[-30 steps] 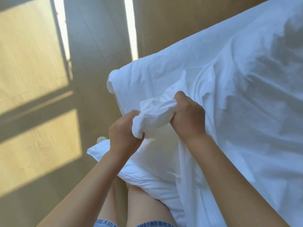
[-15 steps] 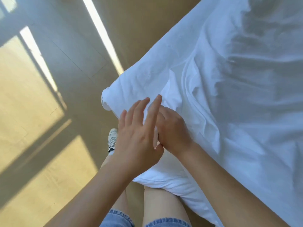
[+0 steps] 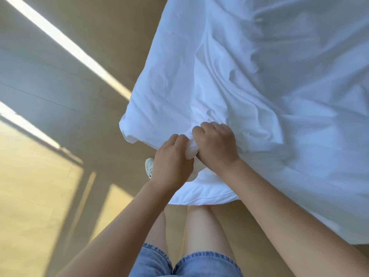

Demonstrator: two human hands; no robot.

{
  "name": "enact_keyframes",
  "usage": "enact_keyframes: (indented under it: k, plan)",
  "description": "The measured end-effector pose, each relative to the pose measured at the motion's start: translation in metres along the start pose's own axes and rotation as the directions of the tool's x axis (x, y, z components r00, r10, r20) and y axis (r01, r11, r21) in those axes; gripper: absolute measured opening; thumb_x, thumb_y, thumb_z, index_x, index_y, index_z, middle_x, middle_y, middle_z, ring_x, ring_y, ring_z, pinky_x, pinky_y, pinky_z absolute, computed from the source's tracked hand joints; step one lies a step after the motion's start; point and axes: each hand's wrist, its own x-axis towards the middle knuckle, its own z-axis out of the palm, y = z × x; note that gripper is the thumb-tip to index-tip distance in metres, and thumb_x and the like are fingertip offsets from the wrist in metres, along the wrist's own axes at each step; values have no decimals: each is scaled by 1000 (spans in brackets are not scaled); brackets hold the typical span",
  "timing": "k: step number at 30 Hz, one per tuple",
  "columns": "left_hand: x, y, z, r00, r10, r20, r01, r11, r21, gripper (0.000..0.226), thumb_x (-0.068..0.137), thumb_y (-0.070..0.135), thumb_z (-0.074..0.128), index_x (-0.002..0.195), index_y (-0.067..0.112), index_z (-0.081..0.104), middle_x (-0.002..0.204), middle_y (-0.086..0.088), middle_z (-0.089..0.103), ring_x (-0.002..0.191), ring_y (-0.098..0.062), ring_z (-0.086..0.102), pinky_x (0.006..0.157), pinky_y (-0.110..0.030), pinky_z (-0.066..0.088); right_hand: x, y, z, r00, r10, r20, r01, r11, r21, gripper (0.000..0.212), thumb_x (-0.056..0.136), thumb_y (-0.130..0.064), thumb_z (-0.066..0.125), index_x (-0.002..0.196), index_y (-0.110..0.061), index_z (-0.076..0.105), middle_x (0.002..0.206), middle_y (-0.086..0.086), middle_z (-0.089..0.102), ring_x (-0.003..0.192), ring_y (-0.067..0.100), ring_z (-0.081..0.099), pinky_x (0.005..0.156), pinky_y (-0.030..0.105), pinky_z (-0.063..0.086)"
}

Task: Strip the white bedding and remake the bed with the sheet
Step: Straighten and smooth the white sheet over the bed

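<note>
A wrinkled white sheet (image 3: 269,80) covers the bed, which fills the upper right of the view. Its near corner is bunched into a small wad at the bed's edge. My left hand (image 3: 171,160) and my right hand (image 3: 216,145) are side by side, both closed on that wad of sheet. Below my hands a white padded layer (image 3: 207,195) sticks out over my legs. The sheet's left corner (image 3: 127,130) hangs over the floor.
Wooden floor (image 3: 60,186) with bright sun stripes and window shadows lies to the left. My white shoe (image 3: 149,166) stands on the floor by the bed corner. My legs in denim shorts (image 3: 185,262) are against the bed's edge.
Half a second ago my left hand was open above the sheet; now it has closed on the bunched corner beside my right hand. The view has shifted, showing more of the bed.
</note>
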Motion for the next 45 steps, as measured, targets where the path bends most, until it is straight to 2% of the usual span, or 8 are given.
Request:
enact_keyframes:
  k: [6,14,21,25,28,33,40,45]
  plan:
    - [-6,-17,18,945,-294,142,272,949,159,24,82,9,55,105,9,48,78,-6,60,61,-25,43,52,-31,21,-32,-17,27,960,106,-258,-69,986,151,37,81,4,31,53,-6,52,53,8,51,43,25,46,43,26,38]
    - [-18,-27,20,986,166,28,-166,938,303,34,50,-13,69,81,0,66,65,-12,57,58,-31,55,50,-27,35,-56,-20,38,957,175,-230,-135,975,176,16,54,5,55,64,-6,58,62,9,54,53,27,53,59,30,42]
    - [-34,-55,32,579,511,636,-804,489,339,31,39,-6,73,63,10,64,55,-3,52,46,-22,49,46,-25,37,-176,-56,73,915,403,-5,-388,885,258,58,63,-5,60,121,-5,59,125,24,54,117,39,51,101,52,40]
    - [-24,-64,54,281,444,851,-951,246,185,37,28,-1,78,59,11,62,57,-2,57,57,-22,59,49,-26,44,-223,-105,111,542,828,145,-744,391,542,35,72,-4,61,105,6,56,104,24,56,102,33,47,90,46,42]
    - [-22,-74,64,177,429,886,-980,157,120,36,29,-2,80,55,11,59,57,-2,57,61,-23,61,53,-27,46,-223,-130,151,194,868,458,-821,-111,559,47,71,-7,76,109,8,53,109,20,54,106,34,48,93,41,41]
    - [-13,-97,74,122,508,853,-992,37,120,34,32,-7,77,56,8,60,56,-4,55,61,-25,60,54,-29,44,-188,-137,228,-195,537,821,-248,-837,488,93,71,-21,82,144,-6,26,145,6,39,132,22,40,110,36,32]
    - [-8,-105,65,256,542,800,-961,234,149,33,40,-12,78,67,-3,61,67,-16,62,69,-37,63,59,-41,47,-157,-152,237,-118,332,936,121,-931,346,15,90,-16,53,103,-13,58,107,8,61,117,32,55,82,37,47]
    - [22,-72,18,316,553,771,-912,401,86,22,62,-4,76,78,-4,61,70,-21,61,72,-41,57,61,-42,44,-169,-160,141,303,538,786,680,-700,218,27,80,1,39,87,-17,57,80,0,57,76,17,56,71,36,51]
